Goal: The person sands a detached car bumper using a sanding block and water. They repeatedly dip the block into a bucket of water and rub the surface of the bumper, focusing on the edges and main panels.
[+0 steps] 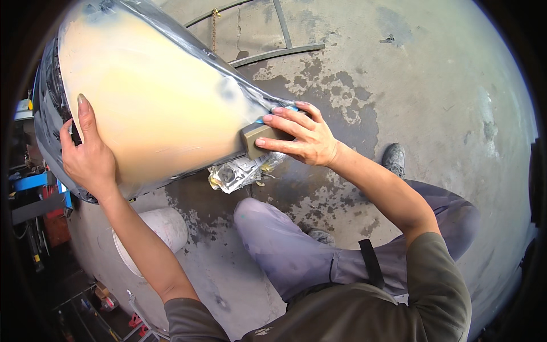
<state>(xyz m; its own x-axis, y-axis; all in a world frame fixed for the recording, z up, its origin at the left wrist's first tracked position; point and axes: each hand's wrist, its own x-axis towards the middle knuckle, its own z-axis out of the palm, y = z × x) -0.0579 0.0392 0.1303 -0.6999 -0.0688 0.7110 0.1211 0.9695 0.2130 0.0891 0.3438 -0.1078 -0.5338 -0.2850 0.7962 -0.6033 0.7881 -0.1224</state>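
Note:
A large panel [145, 89], coated in pale yellow filler with grey patches at its narrowing end, slopes across the upper left; it looks like a vehicle body part. My right hand [305, 134] grips a brown sanding block [265, 139] at the panel's narrow end, with a bit of blue showing between block and fingers. My left hand [92, 156] rests at the panel's left edge, thumb on the filler, the other fingers partly hidden around the edge. Crumpled masking material [233, 174] hangs under the narrow end.
A white bucket [164, 231] lies or stands below the panel near my left forearm. A curved metal frame [282, 53] with a hanging chain is on the stained concrete floor beyond. Blue metal equipment [32, 183] and assorted tools stand at far left. My knees are close below the panel.

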